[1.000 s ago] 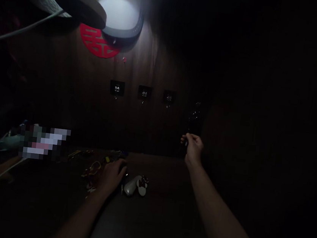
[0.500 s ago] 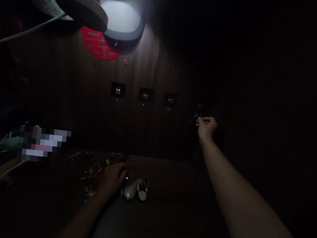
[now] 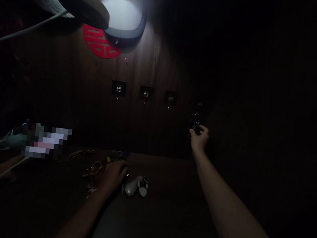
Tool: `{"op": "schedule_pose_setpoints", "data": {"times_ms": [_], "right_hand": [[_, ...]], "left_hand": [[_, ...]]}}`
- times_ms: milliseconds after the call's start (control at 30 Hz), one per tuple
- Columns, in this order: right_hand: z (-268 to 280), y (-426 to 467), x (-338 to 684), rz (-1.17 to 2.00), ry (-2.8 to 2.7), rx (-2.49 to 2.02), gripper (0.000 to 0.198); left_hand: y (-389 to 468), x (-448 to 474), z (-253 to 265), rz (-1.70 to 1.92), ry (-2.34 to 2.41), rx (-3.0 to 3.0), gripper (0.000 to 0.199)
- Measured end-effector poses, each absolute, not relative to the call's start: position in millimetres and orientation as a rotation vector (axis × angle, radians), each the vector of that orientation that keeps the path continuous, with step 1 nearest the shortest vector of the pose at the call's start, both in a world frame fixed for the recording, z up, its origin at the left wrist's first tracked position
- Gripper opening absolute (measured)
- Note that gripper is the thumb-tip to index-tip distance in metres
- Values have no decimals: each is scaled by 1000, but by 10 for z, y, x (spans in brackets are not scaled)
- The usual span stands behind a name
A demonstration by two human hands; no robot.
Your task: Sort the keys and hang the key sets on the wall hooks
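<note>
My right hand (image 3: 199,138) is raised at the dark upright panel, thumb and fingers closed round a small dark, shiny thing (image 3: 195,126). What kind of thing it is gets lost in the dark. Glints above it line up roughly with the row of black square hooks (image 3: 146,93). Low on the tabletop, my left hand (image 3: 114,172) rests with its fingers bent down; a dark item with a bright glint shows beside the thumb, and its shape is unclear. A silvery rounded fob (image 3: 132,186) and a white figure-shaped charm (image 3: 142,189) lie just right of that hand.
Tangled cords and small trinkets (image 3: 94,171) lie left of my left hand. Another person's hand (image 3: 7,166) is at far left near a blurred-out bright object (image 3: 48,142). A lit lamp, a round base (image 3: 82,3) with a cable, and a red paper cutout (image 3: 100,43) are above.
My right hand has moved down and slightly left along the panel, and more of the dark, shiny thing shows at its fingertips. The left hand has stayed in place.
</note>
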State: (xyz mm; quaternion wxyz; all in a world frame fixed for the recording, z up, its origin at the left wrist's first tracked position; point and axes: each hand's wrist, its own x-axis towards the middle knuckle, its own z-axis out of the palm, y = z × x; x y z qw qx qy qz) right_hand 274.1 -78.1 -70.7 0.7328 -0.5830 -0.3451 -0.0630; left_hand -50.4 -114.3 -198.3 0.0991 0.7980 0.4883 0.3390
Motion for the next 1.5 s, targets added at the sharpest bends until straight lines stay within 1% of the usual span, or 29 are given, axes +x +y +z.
{"op": "schedule_pose_setpoints", "data": {"times_ms": [133,333,600,800,967,1100,1233,1300,1367,1500], "right_hand": [[-1017,-868,2608,47,-719,-1203,40],[-1468,-1043,2306,234,-766,-1134,38],[-1836,-1178,1921,452,-878,-1143,37],[-1813,-1313,1725,669,-1147,-1154,26],[-1714,-1466,1622,695,-1534,-1204,17],[-1721,-1514,1590,781,-1740,-1173,20],[-1763,-1512,1584,765,-1932,-1103,34],[-1780,-1508,1582,747,-1978,-1109,37],[-1792,-1505,1581,728,-1977,-1130,36],[-1819,-1492,1586,690,-1964,-1202,24]], "left_hand": [[-1144,-507,-1982,1004,1452,2363,20],[-1166,-497,-1945,994,1461,2354,20],[-1182,-503,-1943,1000,1461,2354,20],[-1187,-496,-1920,971,1458,2384,20],[-1208,-497,-1896,956,1476,2370,19],[-1220,-498,-1887,984,1456,2362,20],[-1212,-497,-1906,992,1468,2343,21],[-1212,-493,-1913,1008,1481,2342,22],[-1217,-488,-1911,1029,1479,2344,22],[-1216,-486,-1899,1063,1460,2329,23]]}}
